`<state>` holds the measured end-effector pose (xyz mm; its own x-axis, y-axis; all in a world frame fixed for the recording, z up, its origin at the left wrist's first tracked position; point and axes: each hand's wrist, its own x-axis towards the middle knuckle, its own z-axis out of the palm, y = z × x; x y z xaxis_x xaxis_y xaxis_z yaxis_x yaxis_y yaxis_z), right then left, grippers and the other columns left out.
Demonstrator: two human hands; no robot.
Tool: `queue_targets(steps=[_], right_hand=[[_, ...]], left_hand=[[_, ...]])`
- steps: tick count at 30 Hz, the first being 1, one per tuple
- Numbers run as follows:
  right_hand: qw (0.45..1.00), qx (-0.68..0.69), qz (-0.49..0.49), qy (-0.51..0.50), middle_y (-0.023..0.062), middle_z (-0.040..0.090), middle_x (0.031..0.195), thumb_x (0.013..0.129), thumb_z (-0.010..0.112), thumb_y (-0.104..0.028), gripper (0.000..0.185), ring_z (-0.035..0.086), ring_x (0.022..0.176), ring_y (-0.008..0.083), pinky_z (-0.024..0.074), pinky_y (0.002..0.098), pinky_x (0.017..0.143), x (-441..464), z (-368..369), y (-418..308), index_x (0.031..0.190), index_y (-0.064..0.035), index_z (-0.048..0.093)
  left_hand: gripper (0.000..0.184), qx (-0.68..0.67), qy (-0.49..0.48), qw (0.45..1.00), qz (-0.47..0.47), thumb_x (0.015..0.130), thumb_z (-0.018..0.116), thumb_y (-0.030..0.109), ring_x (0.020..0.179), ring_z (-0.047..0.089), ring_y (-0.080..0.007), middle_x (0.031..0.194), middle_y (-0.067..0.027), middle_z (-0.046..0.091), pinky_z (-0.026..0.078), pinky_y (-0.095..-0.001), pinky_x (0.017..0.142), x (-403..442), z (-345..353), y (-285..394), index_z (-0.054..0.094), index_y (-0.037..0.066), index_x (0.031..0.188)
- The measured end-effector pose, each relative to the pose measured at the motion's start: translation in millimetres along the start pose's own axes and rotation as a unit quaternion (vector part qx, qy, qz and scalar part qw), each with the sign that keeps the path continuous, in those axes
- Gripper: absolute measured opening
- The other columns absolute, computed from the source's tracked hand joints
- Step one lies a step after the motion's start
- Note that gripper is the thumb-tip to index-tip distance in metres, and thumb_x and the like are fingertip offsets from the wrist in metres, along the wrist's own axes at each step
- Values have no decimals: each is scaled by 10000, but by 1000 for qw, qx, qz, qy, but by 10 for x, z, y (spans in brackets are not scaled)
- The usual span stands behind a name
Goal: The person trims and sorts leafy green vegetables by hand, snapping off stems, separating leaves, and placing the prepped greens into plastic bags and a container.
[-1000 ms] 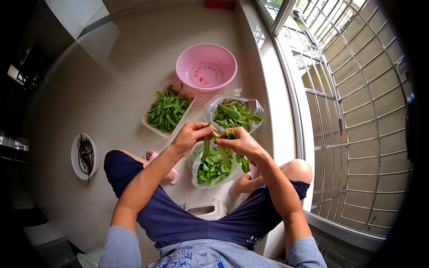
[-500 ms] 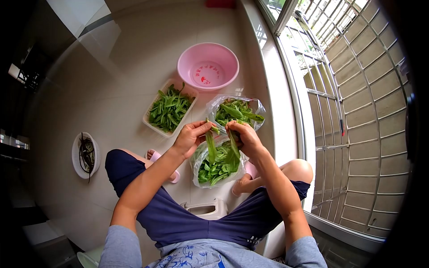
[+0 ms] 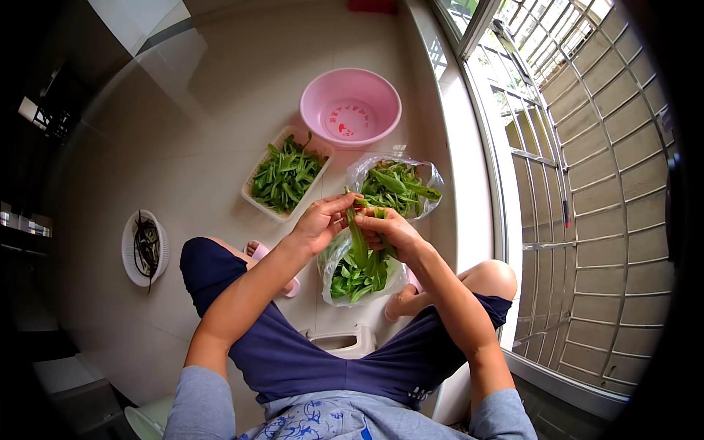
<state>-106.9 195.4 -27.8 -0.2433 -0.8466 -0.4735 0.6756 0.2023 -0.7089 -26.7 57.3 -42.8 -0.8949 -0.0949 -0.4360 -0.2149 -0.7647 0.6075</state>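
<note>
Green leaves (image 3: 357,246) in pinching fingers (image 3: 336,204) of two hands (image 3: 315,226) (image 3: 397,233), near two plastic bags (image 3: 330,257) (image 3: 357,173)

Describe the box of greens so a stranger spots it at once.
Find the big round pink basin. Just below it, slightly left in the picture, sits a pale box heaped with green leaves. Its straight-sided, rectangular shape sets it apart from the two clear plastic bags of greens.

Long green leaves (image 3: 357,240), pinched in fingers (image 3: 342,204), hanging over cut-open view of clear bag (image 3: 329,289).
</note>
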Motion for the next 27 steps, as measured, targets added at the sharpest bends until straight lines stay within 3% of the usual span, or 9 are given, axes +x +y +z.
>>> queue_targets(steps=[7, 10, 13, 16, 19, 22, 23, 24, 27], right_hand=[[999, 16, 23, 41, -51, 350, 535, 723, 484, -140, 98, 282, 443, 47, 214, 197, 403, 16, -65, -35, 638, -96, 458], [989, 82, -2, 124, -31, 354, 530, 716, 466, -133, 101, 295, 441, 71, 223, 205, 403, 38, -241, 15, 665, -56, 506], [967, 88, -59, 232, -8, 380, 544, 747, 459, -136, 124, 331, 443, 84, 267, 207, 383, -53, -443, -70, 726, -22, 504], [951, 119, -128, 253, 0, 394, 558, 761, 464, -146, 133, 347, 464, 76, 285, 184, 382, -202, -692, -241, 775, -21, 507], [948, 207, -179, 166, 3, 380, 580, 771, 441, -123, 115, 336, 487, 77, 282, 174, 381, -360, -951, -303, 790, -20, 487], [934, 258, -241, 50, 22, 411, 619, 754, 445, -117, 99, 338, 488, 85, 295, 182, 391, -424, -986, -301, 771, -24, 472], [931, 247, -265, 49, 22, 408, 618, 741, 465, -118, 92, 334, 482, 84, 295, 186, 394, -462, -897, -328, 763, -28, 471], [932, 234, -277, 9, 73, 486, 784, 731, 445, -124, 97, 365, 505, 92, 312, 182, 404, -515, -856, -356, 743, -29, 462], [932, 156, -324, -48, 49, 395, 660, 684, 466, -203, 167, 342, 508, 118, 301, 202, 400, -592, -705, -394, 621, -52, 437]], left_hand=[[188, 29, -13, 998, 50, 791, 513, 184, 753, 517, -102, 822, -39, 585, 389, -234, 689, 17, 115, -32, 577, 40, 893], [183, 24, -9, 996, 80, 796, 499, 169, 780, 515, -114, 848, -53, 580, 387, -247, 714, 72, 188, -78, 573, 32, 892], [182, 24, -12, 993, 113, 802, 488, 161, 792, 511, -122, 860, -59, 570, 387, -250, 736, 223, 202, -26, 561, 27, 901], [195, 73, -26, 993, 88, 820, 462, 182, 790, 493, -118, 871, -53, 564, 383, -245, 734, 513, 238, -30, 559, 35, 905], [357, 349, 88, 932, -36, 802, 490, 272, 922, 427, -127, 1048, -73, 475, 358, -277, 758, 805, 311, -85, 466, 27, 1061], [390, 346, 110, 930, 59, 765, 516, 374, 794, 447, -146, 843, -32, 493, 367, -266, 681, 815, 394, -146, 486, 7, 892], [390, 339, 102, 933, 65, 765, 516, 374, 794, 447, -146, 843, -32, 493, 367, -266, 681, 806, 427, -142, 486, 7, 892], [342, 290, 83, 951, 72, 773, 513, 346, 803, 446, -136, 853, -24, 492, 371, -263, 682, 742, 483, -84, 491, 22, 883], [267, 219, 54, 971, 84, 792, 501, 272, 864, 440, -126, 921, -29, 490, 381, -271, 713, 626, 486, 108, 488, 46, 933]])
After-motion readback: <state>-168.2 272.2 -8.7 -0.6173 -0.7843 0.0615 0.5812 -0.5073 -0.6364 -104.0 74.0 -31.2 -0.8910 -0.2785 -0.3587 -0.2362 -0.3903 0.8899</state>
